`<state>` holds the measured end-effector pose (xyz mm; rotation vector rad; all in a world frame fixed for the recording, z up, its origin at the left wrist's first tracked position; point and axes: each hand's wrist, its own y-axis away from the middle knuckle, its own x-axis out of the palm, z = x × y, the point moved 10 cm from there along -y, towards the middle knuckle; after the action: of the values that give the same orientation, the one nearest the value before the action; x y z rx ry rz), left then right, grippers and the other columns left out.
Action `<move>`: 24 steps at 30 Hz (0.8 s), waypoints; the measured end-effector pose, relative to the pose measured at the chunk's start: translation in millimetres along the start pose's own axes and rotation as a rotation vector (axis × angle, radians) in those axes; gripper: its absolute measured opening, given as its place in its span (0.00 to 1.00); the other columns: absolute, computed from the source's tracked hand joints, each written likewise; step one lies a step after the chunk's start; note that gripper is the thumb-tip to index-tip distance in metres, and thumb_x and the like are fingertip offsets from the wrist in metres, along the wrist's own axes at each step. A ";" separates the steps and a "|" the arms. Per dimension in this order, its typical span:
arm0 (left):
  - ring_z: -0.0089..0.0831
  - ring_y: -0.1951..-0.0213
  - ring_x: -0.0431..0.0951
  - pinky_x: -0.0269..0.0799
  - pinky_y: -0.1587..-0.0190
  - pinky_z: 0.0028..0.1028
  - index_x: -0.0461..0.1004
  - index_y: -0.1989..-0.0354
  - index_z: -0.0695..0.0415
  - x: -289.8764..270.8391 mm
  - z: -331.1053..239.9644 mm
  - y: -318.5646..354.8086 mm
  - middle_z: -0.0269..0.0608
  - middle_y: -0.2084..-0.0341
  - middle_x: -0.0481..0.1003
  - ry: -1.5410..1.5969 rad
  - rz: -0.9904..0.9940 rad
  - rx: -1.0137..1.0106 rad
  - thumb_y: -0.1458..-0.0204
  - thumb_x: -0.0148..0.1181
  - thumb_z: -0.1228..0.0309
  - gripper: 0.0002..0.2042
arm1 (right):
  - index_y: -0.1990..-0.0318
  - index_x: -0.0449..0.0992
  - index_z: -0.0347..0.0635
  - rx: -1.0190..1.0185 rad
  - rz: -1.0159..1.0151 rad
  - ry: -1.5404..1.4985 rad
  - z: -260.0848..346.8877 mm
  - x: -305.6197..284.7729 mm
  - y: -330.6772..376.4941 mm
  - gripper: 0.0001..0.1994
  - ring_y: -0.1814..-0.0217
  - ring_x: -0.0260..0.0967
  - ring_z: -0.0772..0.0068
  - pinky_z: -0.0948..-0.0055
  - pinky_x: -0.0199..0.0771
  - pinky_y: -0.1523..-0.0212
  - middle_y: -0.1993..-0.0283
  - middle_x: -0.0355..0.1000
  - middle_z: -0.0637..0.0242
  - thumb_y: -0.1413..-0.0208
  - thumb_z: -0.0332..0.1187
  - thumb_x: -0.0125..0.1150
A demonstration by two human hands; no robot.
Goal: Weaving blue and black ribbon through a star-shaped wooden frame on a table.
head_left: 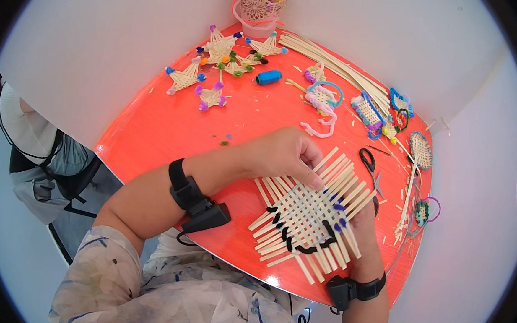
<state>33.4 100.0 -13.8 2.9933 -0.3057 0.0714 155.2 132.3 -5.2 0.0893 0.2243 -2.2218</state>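
Note:
A woven mat (pixel 308 215) of pale flat wooden strips is tilted above the near side of the red table, its loose strip ends sticking out all round. Black fuzzy pipe cleaner (pixel 306 249) is laced along its lower and left edges, and dark blue pipe cleaner (pixel 339 208) along the right. My left hand (pixel 294 156) is closed at the mat's top edge, thumb resting on the weave and fingers curled behind the strips. From the right, my right hand (pixel 362 222) grips the mat's side; strips cover most of its fingers.
Black-handled scissors (pixel 368 162) lie just right of the mat. Several woven stars (pixel 184 76), a blue thread spool (pixel 268 77) and a pink basket (pixel 259 16) are farther back. Long strips (pixel 335 62) and small woven pieces (pixel 368 114) line the right side. White walls enclose the table.

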 end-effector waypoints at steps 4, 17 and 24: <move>0.17 0.72 0.76 0.71 0.67 0.19 0.79 0.70 0.61 2.7 2.9 -1.6 0.34 0.75 0.79 0.033 0.023 -0.014 0.52 0.69 0.72 0.06 | 0.59 0.74 0.35 -0.116 0.002 0.268 12.3 -2.1 -1.0 0.12 0.62 0.69 0.63 0.69 0.69 0.61 0.65 0.69 0.62 0.53 0.25 0.63; 0.17 0.73 0.76 0.71 0.69 0.21 0.81 0.69 0.62 2.4 -0.7 -0.7 0.35 0.76 0.79 -0.189 -0.003 0.008 0.54 0.68 0.73 0.07 | 0.67 0.74 0.37 -0.241 0.040 0.355 26.7 7.0 -1.9 0.07 0.67 0.66 0.62 0.68 0.67 0.65 0.71 0.67 0.64 0.57 0.22 0.63; 0.21 0.65 0.79 0.75 0.62 0.20 0.74 0.55 0.62 -3.5 -11.5 1.5 0.37 0.63 0.77 -0.085 -0.058 0.087 0.53 0.69 0.75 0.16 | 0.61 0.74 0.36 -0.175 -0.094 0.186 10.6 -10.1 -1.0 0.10 0.64 0.67 0.69 0.72 0.68 0.62 0.66 0.67 0.65 0.53 0.22 0.63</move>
<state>29.3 100.8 -2.5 3.0951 -0.2293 -0.0490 160.8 138.7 6.8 0.1942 0.5335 -2.2771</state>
